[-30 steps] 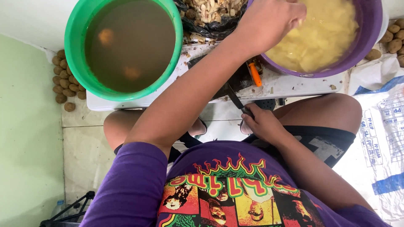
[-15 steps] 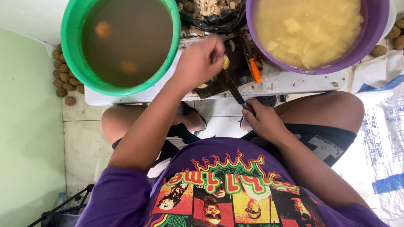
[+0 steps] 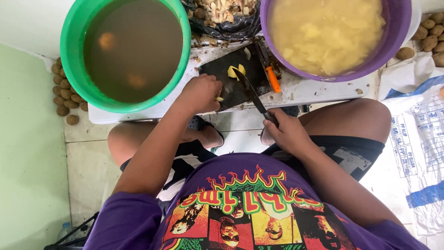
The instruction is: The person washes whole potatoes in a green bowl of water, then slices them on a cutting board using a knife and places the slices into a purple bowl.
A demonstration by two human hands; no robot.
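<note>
The right hand is clamped on the handle of a knife, its blade reaching over a dark cutting board at the near edge of the white tabletop. The left hand rests on the board's near-left corner, fingers curled together on a small potato piece. Yellow potato slices lie mid-board just beside the blade. A green basin of murky water stands at the left end, a purple basin of cut potato at the right, and an orange peeler lies between board and purple basin.
</note>
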